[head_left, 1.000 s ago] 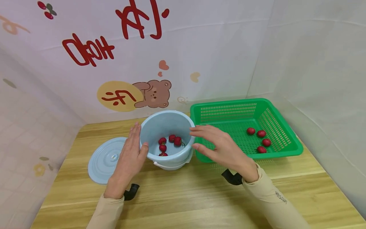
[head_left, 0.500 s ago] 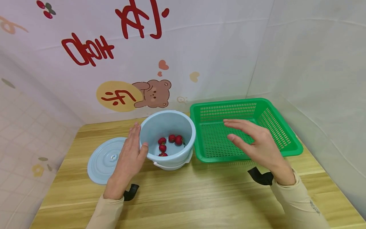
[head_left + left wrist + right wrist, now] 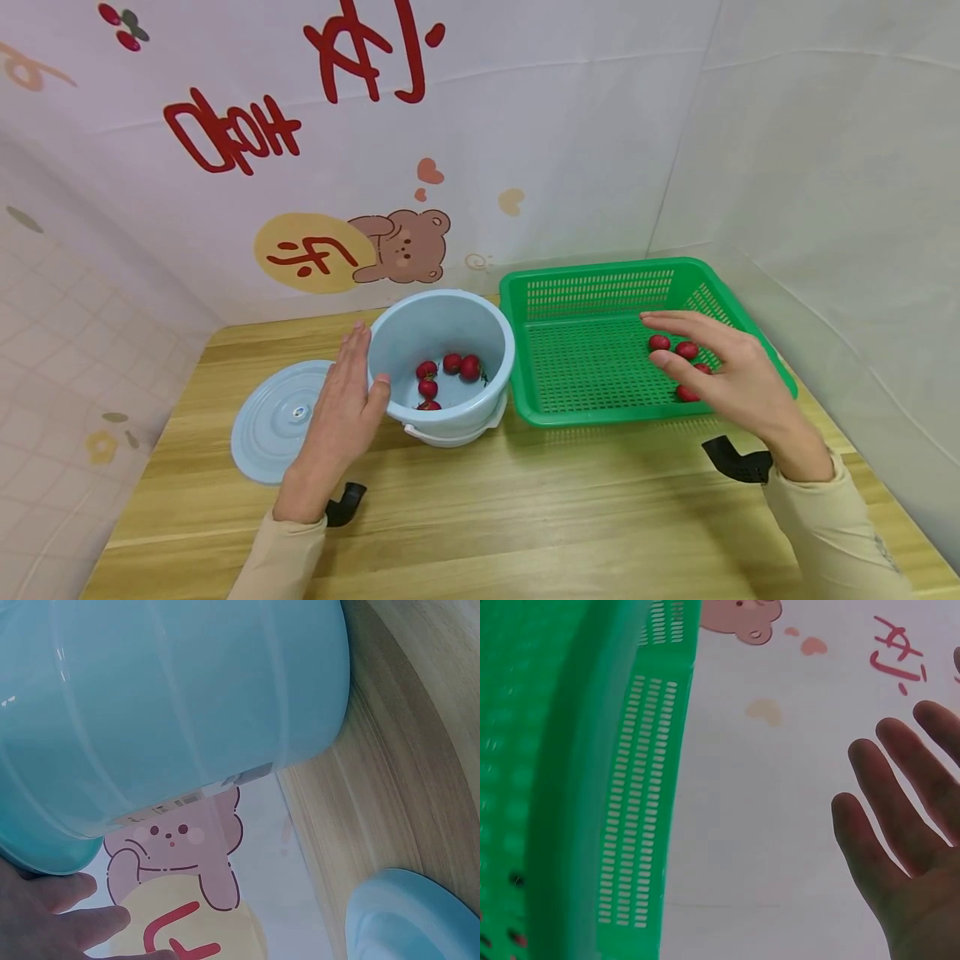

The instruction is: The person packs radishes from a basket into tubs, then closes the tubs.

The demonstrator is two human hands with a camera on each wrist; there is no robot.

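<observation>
My left hand (image 3: 339, 421) is held with its fingers straight at the left rim of a light blue bucket (image 3: 442, 312). In the left wrist view its fingers (image 3: 90, 930) lie beside the rim. Several small red fruits with thin green stems, like cherry tomatoes (image 3: 470, 367), lie on the bucket's floor. Over the right part of a green slotted basket (image 3: 585, 408) hovers my right hand (image 3: 738, 383), its fingers and thumb spread and holding nothing. Below it, several more red fruits (image 3: 686, 350) sit in the basket, partly covered by the hand.
Left of the bucket, a round light blue lid (image 3: 266, 425) lies on the wooden table (image 3: 480, 525), partly behind my left hand. A white handle (image 3: 457, 437) hangs at the bucket's front. A printed cloth wall (image 3: 585, 150) stands behind.
My right hand has moved right, from the bucket's right rim across to the basket's right part, staying empty. The left hand and the bucket have stayed in place.
</observation>
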